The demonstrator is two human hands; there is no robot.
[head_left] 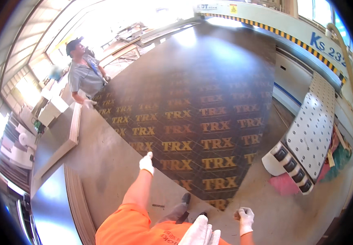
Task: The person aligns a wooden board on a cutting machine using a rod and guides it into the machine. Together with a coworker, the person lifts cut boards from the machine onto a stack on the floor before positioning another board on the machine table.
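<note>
A large dark brown panel [209, 134], printed all over with rows of gold lettering, stretches from near me to the machine at the back. At its left edge is my left hand [147, 162], in a white glove; the thumb lies at the rim and the fingers seem to hook under it, partly hidden. My right hand [245, 218], also gloved, is beside the panel's near corner, apart from it, fingers curled with nothing seen in them. Against my orange shirt hangs a white glove [201, 233]. Farther along the left edge, a co-worker [87, 71] in grey has hands by the panel.
A pale machine beam [274, 32] with black-yellow striping spans the back right. Below it juts a perforated metal table [309, 130] with black rollers on its near end. Stacked sheets [76, 196] stand on the left. Pink and green material [284, 184] lies under the metal table.
</note>
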